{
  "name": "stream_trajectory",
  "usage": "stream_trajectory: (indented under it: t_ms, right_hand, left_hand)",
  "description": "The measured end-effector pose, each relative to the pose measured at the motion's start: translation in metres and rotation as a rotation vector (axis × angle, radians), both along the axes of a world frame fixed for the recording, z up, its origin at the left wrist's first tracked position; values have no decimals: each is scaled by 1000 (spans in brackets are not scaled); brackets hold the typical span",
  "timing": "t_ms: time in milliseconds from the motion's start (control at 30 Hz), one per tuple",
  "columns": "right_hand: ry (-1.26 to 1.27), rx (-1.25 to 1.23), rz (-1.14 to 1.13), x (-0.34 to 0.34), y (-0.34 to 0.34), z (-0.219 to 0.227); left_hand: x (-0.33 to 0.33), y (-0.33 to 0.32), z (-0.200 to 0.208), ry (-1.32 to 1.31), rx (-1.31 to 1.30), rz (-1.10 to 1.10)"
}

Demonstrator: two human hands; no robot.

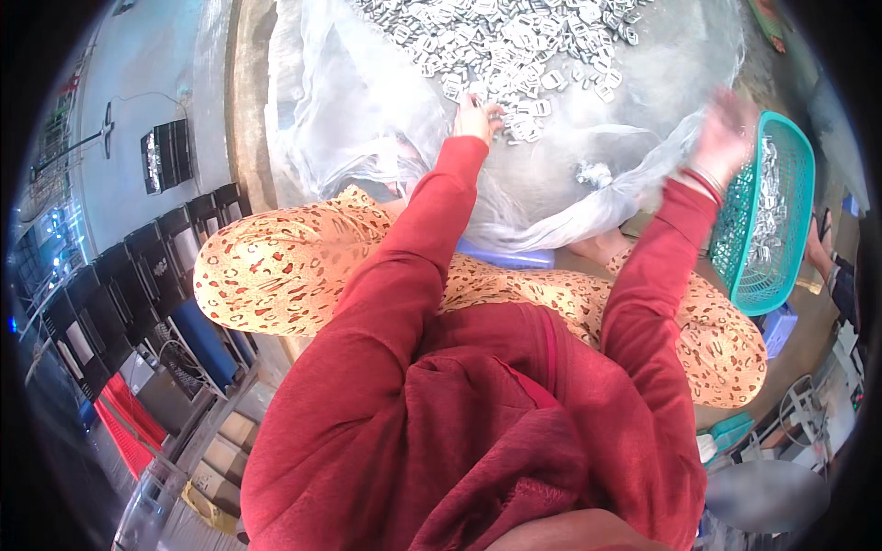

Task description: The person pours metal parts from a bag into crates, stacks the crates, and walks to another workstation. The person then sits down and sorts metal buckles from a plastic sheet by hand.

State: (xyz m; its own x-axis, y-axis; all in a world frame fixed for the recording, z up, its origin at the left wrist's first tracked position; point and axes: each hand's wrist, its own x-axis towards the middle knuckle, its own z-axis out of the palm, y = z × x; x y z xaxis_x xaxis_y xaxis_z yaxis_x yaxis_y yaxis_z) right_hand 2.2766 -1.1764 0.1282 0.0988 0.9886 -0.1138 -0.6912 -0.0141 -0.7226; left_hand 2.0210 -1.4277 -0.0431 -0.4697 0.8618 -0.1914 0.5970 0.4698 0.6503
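Note:
A heap of small silver-grey metal buckles [524, 46] lies on clear plastic sheeting [340, 83] in front of me. At the heap's near edge, my left hand [476, 119] has its fingers curled around a small grey piece that looks like one of the buckles. My right hand [724, 138], smeared by motion, is beside the left rim of a teal plastic basket [792, 184]. Its fingers cannot be made out. More metal buckles [767, 202] lie inside that basket.
The sheeting's crumpled near edge comes close to my folded legs [285, 266], with a blue-violet item [510, 257] partly under it. Another person's foot [818, 241] is just right of the basket. Dark stacked panels [138, 266] stand at the left.

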Motion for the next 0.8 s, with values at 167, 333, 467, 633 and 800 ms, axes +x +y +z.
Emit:
stream_trajectory:
  t_ms: [167, 333, 467, 633, 800]
  right_hand:
    - [-1659, 167, 1112, -140, -24, -103]
    - [-1935, 522, 614, -189, -125, -134]
    - [-1610, 536, 947, -167, -126, -139]
    - [-643, -198, 1019, -150, -96, -105]
    - [-140, -357, 1178, -147, -92, -91]
  left_hand:
    - [-31, 57, 33, -951, -16, 431]
    - [-61, 51, 37, -1170, 110, 647]
    - [-96, 26, -4, -999, 22, 468]
    - [-76, 26, -35, -157, -7, 465]
    - [-26, 43, -13, 222, 15, 330]
